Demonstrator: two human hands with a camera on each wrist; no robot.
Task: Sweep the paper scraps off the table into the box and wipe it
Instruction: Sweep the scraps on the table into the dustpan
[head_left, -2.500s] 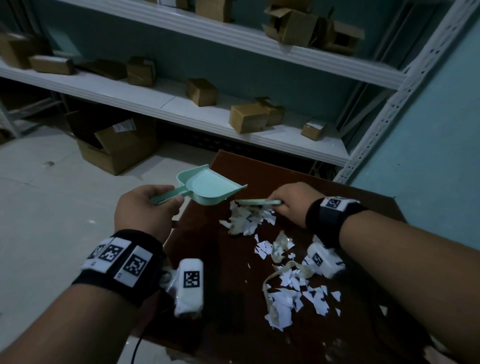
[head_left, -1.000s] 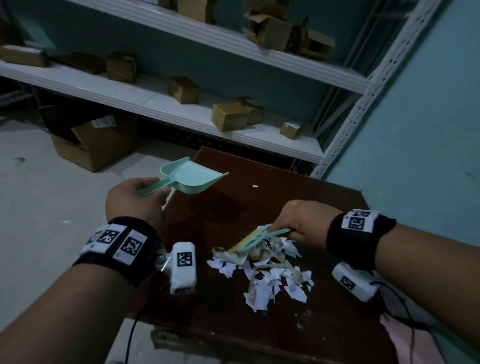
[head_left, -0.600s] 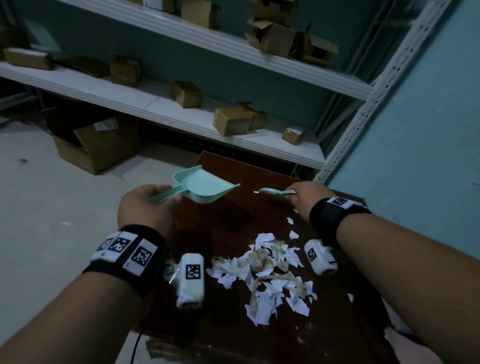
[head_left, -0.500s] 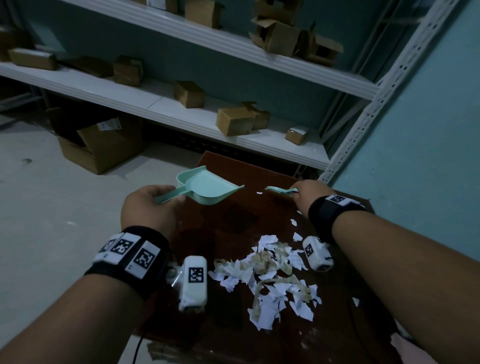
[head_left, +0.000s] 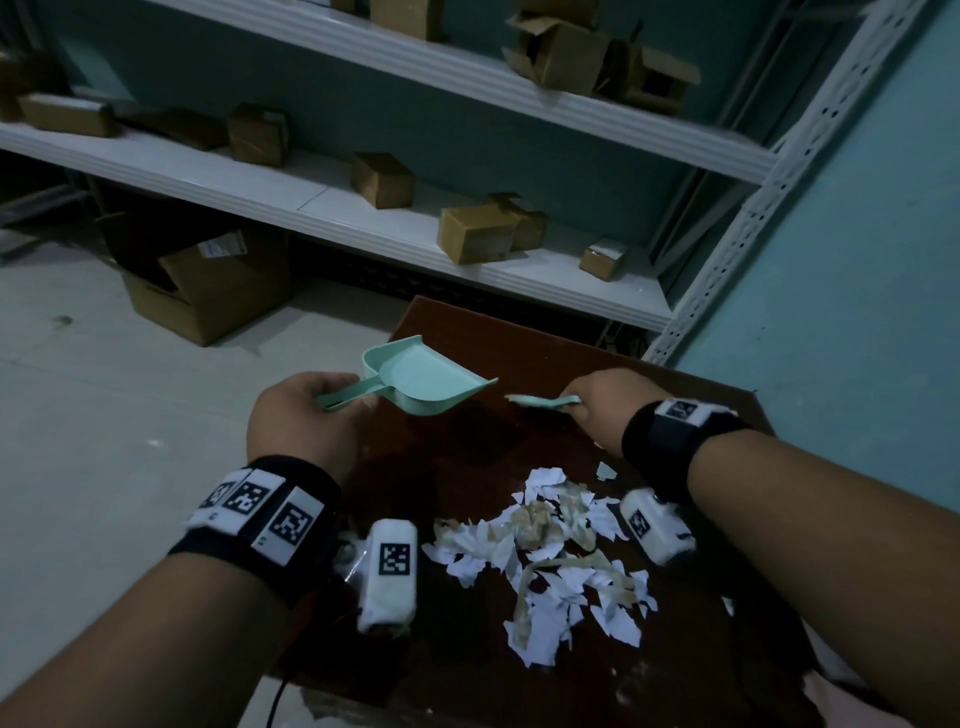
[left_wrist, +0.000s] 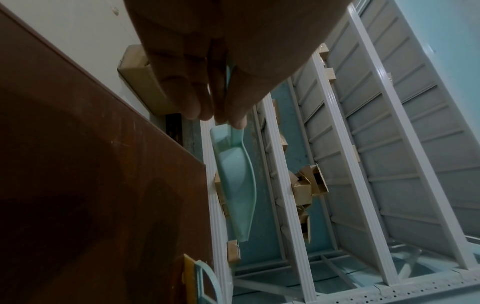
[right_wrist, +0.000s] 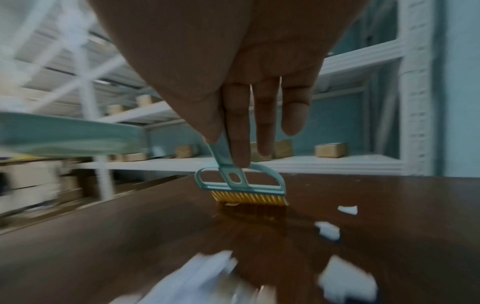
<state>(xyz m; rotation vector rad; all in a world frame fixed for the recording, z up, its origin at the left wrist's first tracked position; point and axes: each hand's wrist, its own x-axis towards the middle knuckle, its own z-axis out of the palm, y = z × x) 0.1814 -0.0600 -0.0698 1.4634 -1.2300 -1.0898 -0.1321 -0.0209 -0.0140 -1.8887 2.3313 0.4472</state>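
**Brush down at the far end, dustpan up in the air**

Head view: the left hand (head_left: 306, 415) is curled round the handle of the mint dustpan (head_left: 426, 382), which hangs above the far left part of the dark desk (head_left: 467, 649), not resting on it. The right hand (head_left: 602, 405) grips the little brush (head_left: 540, 400) out at the far side. Most of the paper scraps (head_left: 550, 561) sit in a heap near the person, between the two wrists, well apart from the brush. An open cardboard box (head_left: 208, 291) stands on the floor off to the left, probably the target.

Left wrist view: fingers (left_wrist: 187, 102) and thumb pinch the dustpan handle, and the pan (left_wrist: 233, 185) reaches out past the desk edge (left_wrist: 103, 92).

Right wrist view: thumb and forefinger pinch the brush (right_wrist: 241, 183), the other fingers are straighter, and the yellow bristles (right_wrist: 249, 199) touch the desk. A few stray scraps (right_wrist: 328, 230) lie just beside them.

Risk, as a guess: light scraps on a slick top will probably scatter or slip off the near edge if the stroke is fast. With the pan lip off the desk, anything pushed toward it would likely slide under.
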